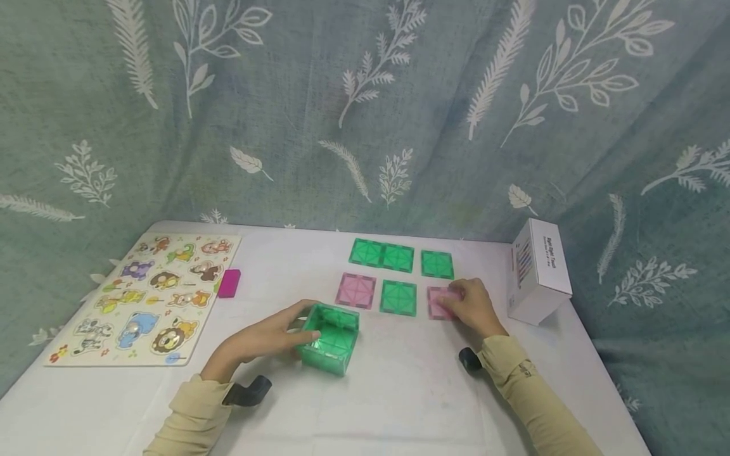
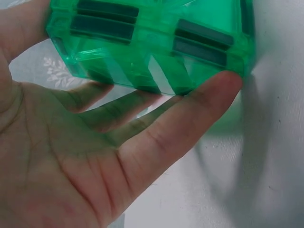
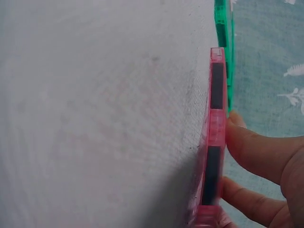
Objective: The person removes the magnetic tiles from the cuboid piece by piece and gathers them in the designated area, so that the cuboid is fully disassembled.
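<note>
A green box built of see-through magnetic tiles (image 1: 326,361), with its top uncovered, is in my left hand (image 1: 265,337). The thumb lies over its near-left wall, and the fingers wrap its outer side; dark magnet strips show along the edges of the box (image 2: 156,42) in the left wrist view. My right hand (image 1: 474,308) holds a pink magnetic tile (image 1: 438,309) by its right side, thumb against the face of the tile (image 3: 217,126) in the right wrist view. The other fingertips are partly hidden. Left of that tile lie a green tile (image 1: 398,297) and another pink tile (image 1: 356,291).
Behind them lie two joined green tiles (image 1: 382,254) and a single green tile (image 1: 436,263). At right stands a white box (image 1: 538,272). An animal puzzle board (image 1: 142,304) and a magenta block (image 1: 229,283) are at left. A leaf-patterned curtain (image 1: 296,126) hangs behind the table.
</note>
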A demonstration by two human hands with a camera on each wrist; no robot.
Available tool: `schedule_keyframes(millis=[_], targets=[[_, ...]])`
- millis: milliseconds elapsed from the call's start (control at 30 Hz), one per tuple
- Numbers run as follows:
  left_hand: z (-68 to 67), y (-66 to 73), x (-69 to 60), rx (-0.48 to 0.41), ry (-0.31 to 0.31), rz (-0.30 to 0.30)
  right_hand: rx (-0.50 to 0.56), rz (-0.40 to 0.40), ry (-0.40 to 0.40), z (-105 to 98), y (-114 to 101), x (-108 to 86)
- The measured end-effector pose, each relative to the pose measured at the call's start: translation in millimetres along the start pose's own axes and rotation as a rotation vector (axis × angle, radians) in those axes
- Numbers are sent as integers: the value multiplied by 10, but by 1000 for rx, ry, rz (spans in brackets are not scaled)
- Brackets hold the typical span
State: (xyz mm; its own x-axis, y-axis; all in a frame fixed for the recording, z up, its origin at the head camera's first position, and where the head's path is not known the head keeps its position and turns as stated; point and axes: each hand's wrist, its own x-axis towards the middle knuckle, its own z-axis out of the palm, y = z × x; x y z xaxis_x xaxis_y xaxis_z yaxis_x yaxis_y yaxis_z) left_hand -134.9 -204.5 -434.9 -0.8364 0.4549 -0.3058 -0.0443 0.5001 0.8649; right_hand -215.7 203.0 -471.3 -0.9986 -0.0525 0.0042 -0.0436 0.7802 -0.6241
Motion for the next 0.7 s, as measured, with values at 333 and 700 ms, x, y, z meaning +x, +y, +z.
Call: schedule_keyframes(millis=[333, 700], targets=[[-29, -16, -32, -48, -25, -22, -15, 11, 6, 5, 3, 0], [-70, -56, -73, -81, -72, -1, -4, 17, -2, -22, -13, 5]])
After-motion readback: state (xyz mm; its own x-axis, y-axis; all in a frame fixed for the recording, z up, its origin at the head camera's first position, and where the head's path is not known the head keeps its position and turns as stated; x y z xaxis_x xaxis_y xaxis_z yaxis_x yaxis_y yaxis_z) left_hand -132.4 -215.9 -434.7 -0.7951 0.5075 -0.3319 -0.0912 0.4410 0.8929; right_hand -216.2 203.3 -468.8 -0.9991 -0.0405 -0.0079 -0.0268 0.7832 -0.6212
